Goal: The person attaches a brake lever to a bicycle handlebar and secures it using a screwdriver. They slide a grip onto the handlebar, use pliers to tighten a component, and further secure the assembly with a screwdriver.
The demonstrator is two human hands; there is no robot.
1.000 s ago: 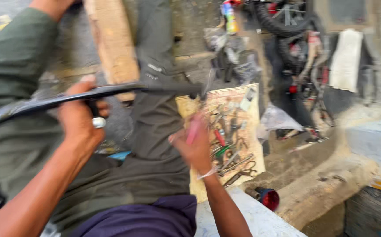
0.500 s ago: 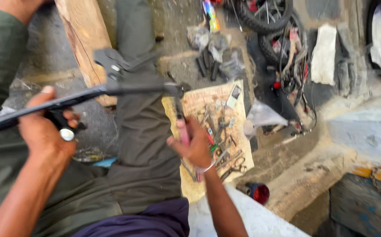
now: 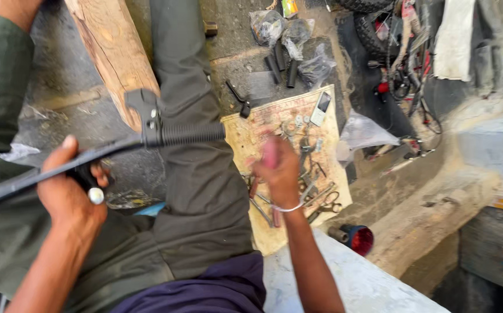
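My left hand grips a long black bar that runs from the left edge to a ribbed black rubber boot over my knee; a metal bracket sticks up from it. My right hand hovers, blurred, over a piece of cardboard on the ground and is closed on a pink-handled tool. Several pliers, wrenches and small parts lie scattered on the cardboard, along with a small white phone.
A wooden beam lies at upper left beside my olive trouser leg. Black tubes and plastic bags sit beyond the cardboard. A motorcycle wheel with wiring is at upper right. A red-capped part rests by a concrete ledge.
The view has tilted and the bar now points lower and further right across my knee. My right hand has shifted over the cardboard tools, still holding the pink-handled tool.
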